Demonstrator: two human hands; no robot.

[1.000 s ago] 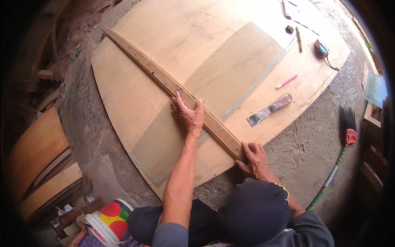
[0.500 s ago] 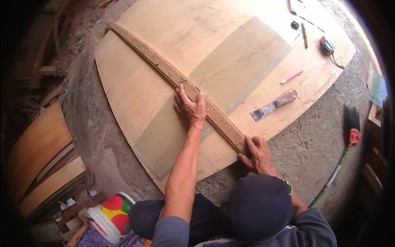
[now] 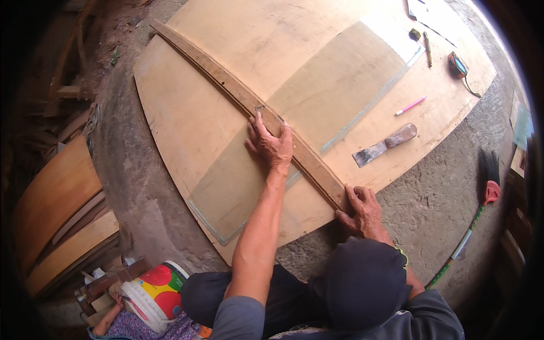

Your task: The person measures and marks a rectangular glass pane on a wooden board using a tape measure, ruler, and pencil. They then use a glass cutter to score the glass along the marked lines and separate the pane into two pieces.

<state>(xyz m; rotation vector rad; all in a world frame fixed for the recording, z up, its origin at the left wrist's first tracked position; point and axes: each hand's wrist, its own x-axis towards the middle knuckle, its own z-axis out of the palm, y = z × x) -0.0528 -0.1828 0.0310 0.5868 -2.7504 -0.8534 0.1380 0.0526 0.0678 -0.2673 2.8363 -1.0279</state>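
Observation:
A long wooden straightedge (image 3: 222, 84) lies slantwise across a glass pane (image 3: 317, 85), which rests on a pale plywood sheet (image 3: 198, 51). My left hand (image 3: 273, 146) presses on the middle of the straightedge, fingertips along its upper face and thumb at the other side. At its near end, my right hand (image 3: 364, 212) grips the wood between thumb and fingers. Bluish lines show along the pane's edges. To the right of the pane are a putty knife (image 3: 386, 145) with a worn blade and a pink pen (image 3: 411, 106).
Farther right lie a tape measure (image 3: 457, 66), a slim dark tool (image 3: 428, 49) and a small dark lump (image 3: 415, 34). A green-handled brush (image 3: 468, 233) rests on the concrete floor (image 3: 419, 187). Curved boards (image 3: 56, 198) stand left. Another person's hand (image 3: 116, 300) is beside a colourful bucket (image 3: 161, 289).
The whole picture has shifted slightly to the right. Both hands keep their places on the straightedge, with no clear movement against the pane.

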